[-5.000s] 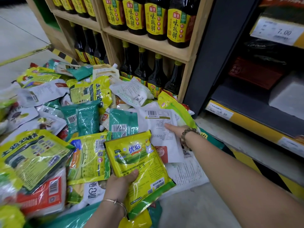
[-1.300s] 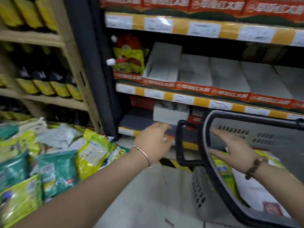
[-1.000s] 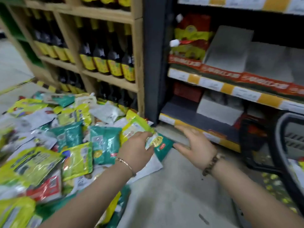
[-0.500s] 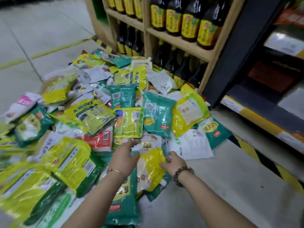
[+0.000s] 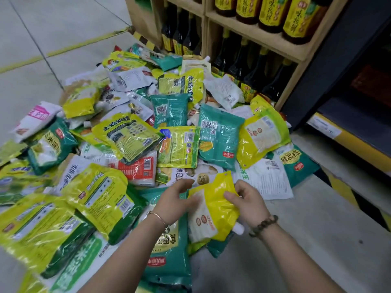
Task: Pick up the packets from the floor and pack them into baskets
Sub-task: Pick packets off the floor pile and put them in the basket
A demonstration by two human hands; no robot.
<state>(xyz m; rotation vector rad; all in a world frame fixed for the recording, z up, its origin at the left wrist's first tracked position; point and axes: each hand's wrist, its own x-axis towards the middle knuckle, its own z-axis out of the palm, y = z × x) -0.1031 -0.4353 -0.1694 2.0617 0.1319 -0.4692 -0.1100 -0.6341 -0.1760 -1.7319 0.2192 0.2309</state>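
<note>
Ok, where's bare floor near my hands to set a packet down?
Bare floor lies right of your right hand, between the packet pile and the striped shelf base. More lies far left, around the yellow floor line. Ahead and left, up to the wooden bottle shelf, packets overlap.

From my seat I count two hands, left hand [image 5: 175, 205] and right hand [image 5: 248, 205], holding one yellow packet [image 5: 213, 212] between them. One thin bangle [image 5: 157, 217] and one bead bracelet [image 5: 264, 226], a wrist each. The packets on the floor [image 5: 131, 134] overlap too much for an exact tally; well over thirty. Far right, four yellow-labelled bottles [image 5: 273, 11] on the upper shelf [image 5: 254, 37]; the dark bottles [image 5: 239, 60] below I cannot count.
</note>
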